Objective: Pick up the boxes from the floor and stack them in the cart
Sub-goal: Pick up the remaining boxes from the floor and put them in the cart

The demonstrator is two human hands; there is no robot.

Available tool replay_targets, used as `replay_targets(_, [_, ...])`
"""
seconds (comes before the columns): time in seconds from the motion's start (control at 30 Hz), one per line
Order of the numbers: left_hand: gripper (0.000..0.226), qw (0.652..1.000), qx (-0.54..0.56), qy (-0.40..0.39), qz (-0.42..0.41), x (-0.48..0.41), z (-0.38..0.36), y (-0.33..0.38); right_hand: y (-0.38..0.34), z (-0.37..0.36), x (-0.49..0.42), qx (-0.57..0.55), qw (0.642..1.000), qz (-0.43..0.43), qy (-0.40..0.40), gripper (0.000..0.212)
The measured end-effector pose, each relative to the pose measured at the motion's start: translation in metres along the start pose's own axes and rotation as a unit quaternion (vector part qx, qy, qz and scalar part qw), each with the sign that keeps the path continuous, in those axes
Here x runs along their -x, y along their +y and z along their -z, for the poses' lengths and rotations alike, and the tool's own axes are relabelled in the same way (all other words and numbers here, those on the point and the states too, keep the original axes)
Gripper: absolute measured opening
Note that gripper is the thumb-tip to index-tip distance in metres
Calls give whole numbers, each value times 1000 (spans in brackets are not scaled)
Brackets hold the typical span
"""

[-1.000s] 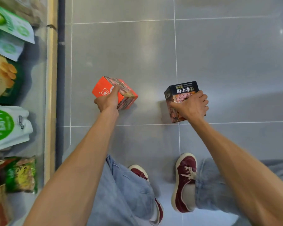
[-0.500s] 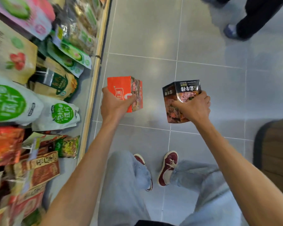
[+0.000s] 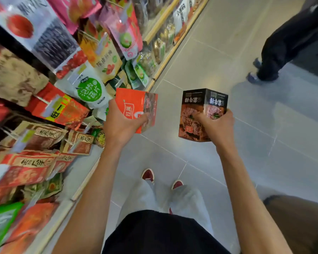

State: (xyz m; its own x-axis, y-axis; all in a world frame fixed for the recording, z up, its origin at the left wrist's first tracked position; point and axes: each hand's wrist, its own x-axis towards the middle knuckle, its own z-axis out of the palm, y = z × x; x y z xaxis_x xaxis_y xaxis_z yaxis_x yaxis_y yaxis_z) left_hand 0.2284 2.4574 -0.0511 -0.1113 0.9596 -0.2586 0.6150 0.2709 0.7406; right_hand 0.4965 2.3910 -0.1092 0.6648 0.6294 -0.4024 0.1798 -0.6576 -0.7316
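Orange box (image 3: 136, 109) gripped in left hand (image 3: 120, 125), dark box (image 3: 200, 114) in right hand (image 3: 216, 125); cart unseen; the one-handed holds risk a slip.

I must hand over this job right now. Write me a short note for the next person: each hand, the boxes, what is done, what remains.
Left hand: closed on the orange box, held in the air.
Right hand: closed on the black box, also in the air.
Done: both boxes are off the floor; the person stands beside the snack shelf.
Left: find the cart, not clearly in view, and stack both boxes in it. Careful, another person walks ahead on the right.
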Motion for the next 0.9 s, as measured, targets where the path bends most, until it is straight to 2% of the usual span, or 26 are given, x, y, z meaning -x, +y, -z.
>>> replay_targets(0.2, [76,989,42,125,64,89,52,-17,-53,-3,37,7,987,105,-120,108])
replay_targets(0.33, [84,967,51,212,135,156,67,-44,-64,-16,63,46,961,174,-208,102])
replay_targets(0.43, [89,938,49,277,201,208,70,-61,-62,-29,90,79,937,218,-263,108])
replay_targets(0.57, [80,894,78,351,267,274,75,-79,-57,-43,144,91,894,253,-358,124])
replay_targets(0.7, [85,845,87,429,308,341,84,-101,-49,-54,215,97,837,295,-450,97])
replay_targets(0.8, [80,807,90,476,338,390,90,-120,-43,-63,265,105,800,329,-491,100])
replay_targets(0.9, [76,769,115,509,368,440,97,-140,-35,-70,316,111,760,358,-532,92])
